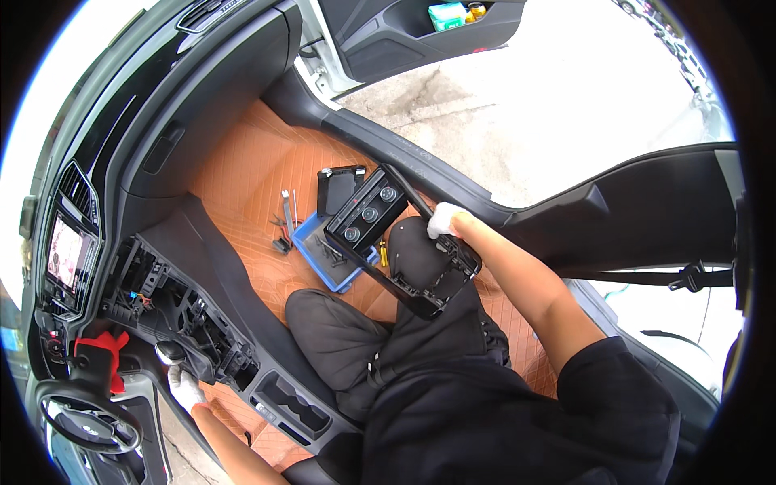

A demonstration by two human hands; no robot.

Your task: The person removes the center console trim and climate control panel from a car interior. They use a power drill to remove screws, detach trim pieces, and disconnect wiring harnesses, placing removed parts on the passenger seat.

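My right hand [444,221], in a white glove, is closed on the side of a black centre console trim frame [412,198]. The frame is held tilted above my knee, and its far end carries a climate control panel [369,214] with three round knobs. My left hand [187,388], also gloved in white, is at the gear lever [170,352], its fingers curled against the area just below the knob and partly hidden. Around the lever the centre console [190,315] lies uncovered, with brackets and wiring showing.
On the orange floor mat [250,162] sit a blue tray [311,250] with small parts, a black box-shaped part [339,190], pliers [283,230] and a yellow-handled tool [383,253]. A steering wheel [89,424] and red cloth [109,356] are at left. The passenger door [404,40] stands open.
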